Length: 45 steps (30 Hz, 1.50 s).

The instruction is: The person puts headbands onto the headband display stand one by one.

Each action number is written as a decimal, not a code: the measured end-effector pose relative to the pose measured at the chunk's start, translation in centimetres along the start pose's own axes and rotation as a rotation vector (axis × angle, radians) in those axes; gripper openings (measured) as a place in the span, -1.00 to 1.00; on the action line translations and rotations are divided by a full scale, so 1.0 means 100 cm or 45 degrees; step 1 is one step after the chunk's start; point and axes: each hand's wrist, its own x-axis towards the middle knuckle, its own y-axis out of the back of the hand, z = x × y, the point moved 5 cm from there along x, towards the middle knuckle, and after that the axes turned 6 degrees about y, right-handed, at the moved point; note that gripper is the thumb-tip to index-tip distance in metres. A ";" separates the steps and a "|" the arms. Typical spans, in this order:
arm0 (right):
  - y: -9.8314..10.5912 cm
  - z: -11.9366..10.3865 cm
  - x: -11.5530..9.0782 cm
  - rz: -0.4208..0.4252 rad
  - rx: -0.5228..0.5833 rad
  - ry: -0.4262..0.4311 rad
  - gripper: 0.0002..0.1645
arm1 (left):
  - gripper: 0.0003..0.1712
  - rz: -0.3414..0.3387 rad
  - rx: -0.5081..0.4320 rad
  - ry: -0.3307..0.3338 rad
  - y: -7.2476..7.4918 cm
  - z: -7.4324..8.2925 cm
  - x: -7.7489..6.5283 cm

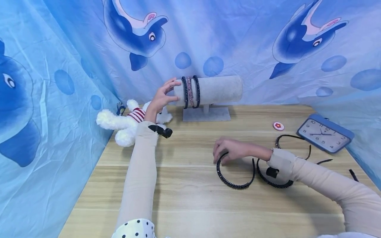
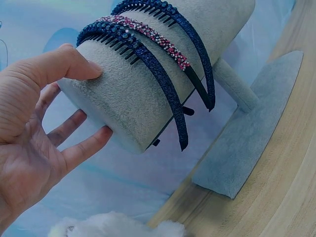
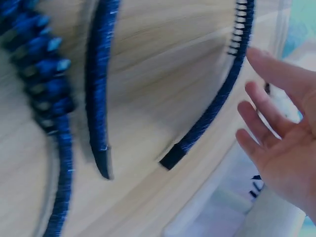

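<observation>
My left hand (image 1: 160, 97) holds the left end of a grey velvet headband display stand (image 1: 220, 89). In the left wrist view its thumb lies on top of the roll and the fingertips are at the end. Two dark beaded headbands (image 2: 160, 81) and a pink sparkly headband (image 2: 153, 37) hang round the roll. My right hand (image 1: 230, 149) is over the table by one end of a black beaded headband (image 1: 235, 186). In the right wrist view the right thumb tip is right at a headband (image 3: 232, 74), the other fingers loosely bent and apart from it.
Under and beside the right forearm lie more black headbands (image 1: 275, 185), partly hidden. A blue clock (image 1: 325, 133) and a round flower badge (image 1: 278, 126) are at the right back. A white plush toy (image 1: 123, 127) lies behind the left forearm. Dolphin-print curtains (image 1: 238, 33) enclose the wooden table (image 1: 184, 198).
</observation>
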 end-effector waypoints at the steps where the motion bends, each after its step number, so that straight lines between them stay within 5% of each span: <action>1: -0.001 -0.004 0.001 -0.049 0.019 0.004 -0.66 | -0.30 0.001 0.002 0.004 0.000 0.000 0.000; 7: -0.014 -0.019 0.005 -0.222 -0.003 0.080 -0.54 | -0.29 0.002 0.014 0.016 -0.001 0.001 0.000; 12: -0.019 -0.023 0.009 -0.187 -0.120 0.170 -0.68 | -0.29 -0.004 0.007 0.016 -0.001 0.001 0.001; 16: -0.015 -0.018 0.011 -0.166 -0.102 0.106 -0.69 | -0.30 -0.003 0.009 0.015 -0.001 0.001 0.001; 33: 0.068 -0.019 0.002 -0.241 -0.007 -0.186 -0.77 | -0.30 -0.003 0.005 0.009 0.001 0.000 0.001; 45: 0.107 -0.006 -0.024 -0.345 0.282 -0.384 -0.80 | -0.27 -0.001 -0.006 0.029 0.002 -0.002 0.001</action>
